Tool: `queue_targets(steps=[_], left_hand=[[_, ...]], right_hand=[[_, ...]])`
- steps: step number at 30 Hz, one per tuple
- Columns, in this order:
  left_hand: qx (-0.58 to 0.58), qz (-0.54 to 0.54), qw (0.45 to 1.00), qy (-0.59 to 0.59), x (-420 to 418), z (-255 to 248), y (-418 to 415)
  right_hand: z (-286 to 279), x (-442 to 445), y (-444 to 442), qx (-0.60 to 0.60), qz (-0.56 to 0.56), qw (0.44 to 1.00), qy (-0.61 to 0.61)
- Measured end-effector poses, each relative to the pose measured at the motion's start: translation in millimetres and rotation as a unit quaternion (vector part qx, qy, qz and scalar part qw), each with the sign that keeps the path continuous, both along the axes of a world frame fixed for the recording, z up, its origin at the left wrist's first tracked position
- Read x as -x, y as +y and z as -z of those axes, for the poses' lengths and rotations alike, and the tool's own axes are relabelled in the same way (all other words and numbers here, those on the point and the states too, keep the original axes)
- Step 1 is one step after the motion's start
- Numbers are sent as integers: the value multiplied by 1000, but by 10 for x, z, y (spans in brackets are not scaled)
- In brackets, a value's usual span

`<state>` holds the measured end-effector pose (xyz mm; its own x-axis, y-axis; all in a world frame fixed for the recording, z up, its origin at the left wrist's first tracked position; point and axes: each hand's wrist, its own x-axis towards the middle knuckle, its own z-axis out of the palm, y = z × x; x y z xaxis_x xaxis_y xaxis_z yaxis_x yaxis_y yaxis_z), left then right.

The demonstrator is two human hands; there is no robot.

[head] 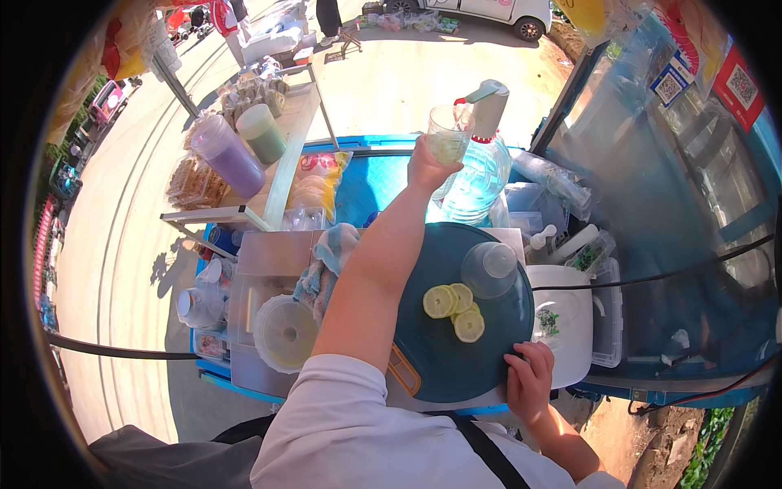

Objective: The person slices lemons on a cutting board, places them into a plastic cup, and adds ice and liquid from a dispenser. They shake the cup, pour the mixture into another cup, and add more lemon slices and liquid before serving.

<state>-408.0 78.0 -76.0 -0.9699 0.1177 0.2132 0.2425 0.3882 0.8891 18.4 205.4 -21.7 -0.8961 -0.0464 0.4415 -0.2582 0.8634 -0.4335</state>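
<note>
My left hand (pixel 427 166) grips a clear plastic cup (pixel 449 143) with pale contents. The cup is held up at the spout of a white bottle-top water dispenser (pixel 492 110), which sits on a large clear water bottle (pixel 479 189). My right hand (pixel 530 380) rests with loosely bent fingers at the right edge of a round dark cutting board (pixel 443 373); I see nothing held in it. Several lemon slices (pixel 455 308) lie overlapping on the board. Beside them an upturned clear cup (pixel 489 269) stands.
Left of my arm are a striped towel (pixel 333 253) and a round lidded container (pixel 287 333). An orange-handled tool (pixel 404 370) lies partly beneath the board. Purple (pixel 229 156) and green (pixel 263 131) tubs stand on a side shelf (pixel 293 147). A black cable (pixel 660 278) crosses at right.
</note>
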Motion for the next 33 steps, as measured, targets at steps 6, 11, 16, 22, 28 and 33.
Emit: queue_targets(steps=[6,11,16,22,28,33], left_hand=[[0,-10,1000,13,30,74,8],[-7,-16,1000,11,37,87,10],[-13,-14,1000,5,50,99,17],[1,-18,1000,9,52,100,16],[-8,-12,1000,8,57,104,10],[-10,-9,1000,-1,75,121,10]], right_hand=[[-13,-2,6,-3,-3,1000,4],[-9,-9,7,-3,0,1000,2],[-2,-10,8,1,1,1000,2],[-5,-3,6,5,0,1000,-1],[-7,2,5,3,0,1000,-1],[-7,6,7,1,1,1000,1]])
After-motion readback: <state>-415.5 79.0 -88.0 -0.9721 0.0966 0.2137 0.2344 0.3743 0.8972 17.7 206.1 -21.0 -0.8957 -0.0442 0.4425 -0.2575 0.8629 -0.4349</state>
